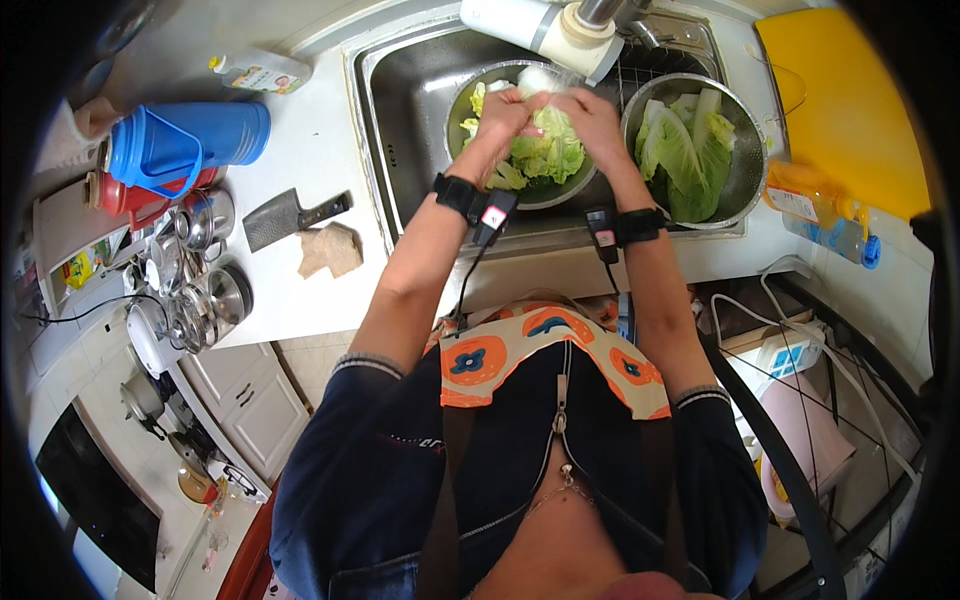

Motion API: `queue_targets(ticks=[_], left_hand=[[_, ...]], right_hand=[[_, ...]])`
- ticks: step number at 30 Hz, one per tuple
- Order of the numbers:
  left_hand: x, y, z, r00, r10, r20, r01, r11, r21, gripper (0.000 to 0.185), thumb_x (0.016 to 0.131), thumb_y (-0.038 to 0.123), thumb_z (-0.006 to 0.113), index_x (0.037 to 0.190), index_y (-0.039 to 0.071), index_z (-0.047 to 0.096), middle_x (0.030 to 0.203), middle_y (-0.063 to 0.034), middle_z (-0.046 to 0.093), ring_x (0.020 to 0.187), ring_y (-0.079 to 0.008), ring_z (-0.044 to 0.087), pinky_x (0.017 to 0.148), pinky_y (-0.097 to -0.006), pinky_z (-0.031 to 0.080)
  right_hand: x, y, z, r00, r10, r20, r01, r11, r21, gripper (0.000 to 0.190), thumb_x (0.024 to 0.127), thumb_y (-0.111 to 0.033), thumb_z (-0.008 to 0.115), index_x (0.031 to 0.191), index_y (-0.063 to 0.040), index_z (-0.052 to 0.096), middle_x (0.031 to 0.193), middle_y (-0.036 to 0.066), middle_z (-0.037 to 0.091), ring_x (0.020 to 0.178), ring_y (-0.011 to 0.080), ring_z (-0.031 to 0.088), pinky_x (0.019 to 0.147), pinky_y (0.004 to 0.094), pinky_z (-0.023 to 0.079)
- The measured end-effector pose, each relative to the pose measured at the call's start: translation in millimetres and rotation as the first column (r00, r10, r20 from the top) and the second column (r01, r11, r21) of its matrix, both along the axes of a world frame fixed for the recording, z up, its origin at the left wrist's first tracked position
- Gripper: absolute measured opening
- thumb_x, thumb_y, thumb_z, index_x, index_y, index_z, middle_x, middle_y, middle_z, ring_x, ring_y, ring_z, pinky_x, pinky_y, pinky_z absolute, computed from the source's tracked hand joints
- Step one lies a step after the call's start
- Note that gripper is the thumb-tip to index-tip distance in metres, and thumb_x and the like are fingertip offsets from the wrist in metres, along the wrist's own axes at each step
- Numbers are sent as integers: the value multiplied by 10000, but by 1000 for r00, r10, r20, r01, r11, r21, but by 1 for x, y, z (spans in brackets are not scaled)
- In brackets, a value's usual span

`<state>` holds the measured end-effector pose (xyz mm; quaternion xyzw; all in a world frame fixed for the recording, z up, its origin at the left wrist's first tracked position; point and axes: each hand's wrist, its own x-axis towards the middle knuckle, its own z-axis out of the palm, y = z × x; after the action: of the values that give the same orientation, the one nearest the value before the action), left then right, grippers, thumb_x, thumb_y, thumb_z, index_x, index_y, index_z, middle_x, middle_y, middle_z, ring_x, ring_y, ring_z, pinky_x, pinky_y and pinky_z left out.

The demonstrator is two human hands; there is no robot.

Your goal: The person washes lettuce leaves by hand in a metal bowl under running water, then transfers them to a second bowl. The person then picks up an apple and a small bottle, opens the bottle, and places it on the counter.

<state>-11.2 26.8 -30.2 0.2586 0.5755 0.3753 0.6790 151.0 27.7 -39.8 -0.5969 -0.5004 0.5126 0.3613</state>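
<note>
My left hand and my right hand meet over a metal bowl standing in the sink. Both pinch a pale-green cabbage leaf between them; their fingers partly hide it. Beneath, torn yellow-green leaves fill much of the bowl. Water runs from a white tap head just beyond my hands. Right of my right hand, a perforated metal colander holds long green cabbage leaves.
A steel sink surrounds the bowl. On the left counter lie a cleaver, a brown scrap and a blue thermos. A yellow board and plastic bottles are at the right.
</note>
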Motion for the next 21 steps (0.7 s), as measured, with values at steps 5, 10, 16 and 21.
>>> queue_targets(ticks=[5, 10, 16, 21], left_hand=[[-44, 9, -47, 991, 3, -130, 8, 996, 85, 197, 854, 137, 701, 924, -44, 669, 866, -150, 687, 689, -196, 679, 599, -275, 599], [-59, -17, -126, 689, -303, -659, 328, 940, -89, 443, 734, 234, 765, 1058, -39, 636, 987, -197, 677, 850, -273, 678, 725, -340, 542], [-31, -23, -166, 466, -369, -804, 291, 922, -254, 624, 702, 377, 753, 1185, 16, 593, 1141, -176, 640, 1076, -317, 607, 924, -373, 473], [-32, -16, -179, 600, -381, -703, 366, 913, -182, 589, 769, 379, 715, 1206, 5, 587, 1121, -187, 642, 1035, -319, 615, 898, -373, 477]], right_hand=[[87, -19, 53, 921, -291, 257, 261, 954, 147, 375, 837, -334, 674, 1081, -50, 665, 824, 81, 672, 722, 140, 587, 677, 271, 462], [155, -44, 75, 370, -351, 860, 192, 935, 299, 346, 800, -297, 676, 1094, -115, 684, 1033, 151, 674, 952, 323, 627, 844, 391, 471], [118, -48, 49, 546, -499, 673, -91, 764, 639, 214, 779, -108, 678, 992, -117, 698, 1096, 105, 657, 1037, 317, 600, 894, 396, 457], [33, -63, 18, 947, -107, 303, -13, 930, 367, 129, 810, -36, 651, 932, -57, 689, 968, 103, 690, 833, 237, 668, 716, 324, 511]])
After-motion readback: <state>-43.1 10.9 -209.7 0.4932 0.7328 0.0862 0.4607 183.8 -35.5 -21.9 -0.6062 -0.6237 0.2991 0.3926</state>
